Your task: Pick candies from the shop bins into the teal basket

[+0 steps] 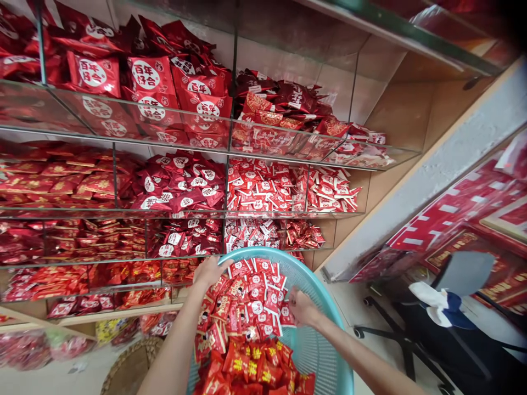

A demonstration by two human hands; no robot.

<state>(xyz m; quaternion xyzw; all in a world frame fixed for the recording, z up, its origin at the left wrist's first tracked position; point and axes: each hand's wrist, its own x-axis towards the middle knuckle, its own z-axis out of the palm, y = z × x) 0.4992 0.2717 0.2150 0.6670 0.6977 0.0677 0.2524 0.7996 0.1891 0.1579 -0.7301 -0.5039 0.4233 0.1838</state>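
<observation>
Extends bare left forearm (176, 336) and right forearm (364, 351) forward from lower view edge. Places left hand (209, 271) farther ahead, thumb (224, 265) pointing inward. Holds right hand (303, 308) nearer, fingers (293, 298) bent inward, slightly blurred.

The round light-blue plastic basket (320, 351) is cut by the lower edge; the bare right hand (303, 308) is blurred, its grip unclear.
</observation>
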